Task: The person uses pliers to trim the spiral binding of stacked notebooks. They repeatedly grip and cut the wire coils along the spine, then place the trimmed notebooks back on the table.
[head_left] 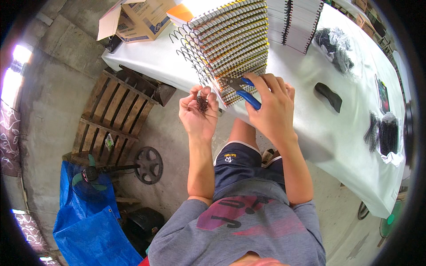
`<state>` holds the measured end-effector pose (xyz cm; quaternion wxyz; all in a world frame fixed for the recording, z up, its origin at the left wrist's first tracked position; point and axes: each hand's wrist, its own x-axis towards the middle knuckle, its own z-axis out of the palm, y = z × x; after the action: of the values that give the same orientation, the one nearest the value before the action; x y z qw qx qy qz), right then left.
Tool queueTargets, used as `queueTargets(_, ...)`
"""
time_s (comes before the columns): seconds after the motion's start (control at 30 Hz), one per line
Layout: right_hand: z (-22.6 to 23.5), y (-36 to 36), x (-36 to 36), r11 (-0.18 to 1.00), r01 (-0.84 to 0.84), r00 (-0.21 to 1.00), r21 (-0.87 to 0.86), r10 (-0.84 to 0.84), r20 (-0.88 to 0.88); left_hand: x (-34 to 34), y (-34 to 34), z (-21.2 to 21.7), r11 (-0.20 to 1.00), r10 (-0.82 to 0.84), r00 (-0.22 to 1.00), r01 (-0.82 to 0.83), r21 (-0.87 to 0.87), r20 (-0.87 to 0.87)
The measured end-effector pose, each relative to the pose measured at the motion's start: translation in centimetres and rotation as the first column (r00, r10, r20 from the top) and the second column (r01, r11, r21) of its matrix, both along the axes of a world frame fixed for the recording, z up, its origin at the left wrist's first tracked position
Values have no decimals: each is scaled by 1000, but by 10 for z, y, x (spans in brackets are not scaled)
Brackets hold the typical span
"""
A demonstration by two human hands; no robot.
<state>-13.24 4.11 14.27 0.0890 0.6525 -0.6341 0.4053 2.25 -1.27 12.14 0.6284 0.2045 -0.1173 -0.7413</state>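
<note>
A tall stack of spiral-bound notebooks (237, 42) stands at the table's near edge, with loose coil ends (184, 48) sticking out to its left. My right hand (274, 106) grips cutting pliers (249, 99) by their blue handles. Their dark jaws lie against the lower near part of the stack; whether they close on a coil I cannot tell. Just left of the jaws, my left hand (197, 119) is palm up, its fingers curled around a small clump of dark coil offcuts (202, 104).
Beyond the stack lie more bound books (295, 22). A cardboard box (140, 20) sits at the back left. Right on the white-covered table (306, 106) are a black object (328, 96) and bagged black coils (388, 135). A wooden pallet (111, 108) and a fan (91, 174) stand left.
</note>
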Motion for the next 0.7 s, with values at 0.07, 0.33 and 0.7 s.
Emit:
queueTargets(0.07,0,0,-2,1000,15,1000,-12,-15,-17,-5,2,9,1000,27,999,-27,-7,31)
queueTargets(0.33,2,-8,5,1000,11,998,-16,-12,-56,-4,-9,8,894,223,865,2,-447,450)
queueTargets(0.7,0,-10,6,1000,15,996,-1,-15,-92,-16,-8,4,842,424,781,-153,-518,458)
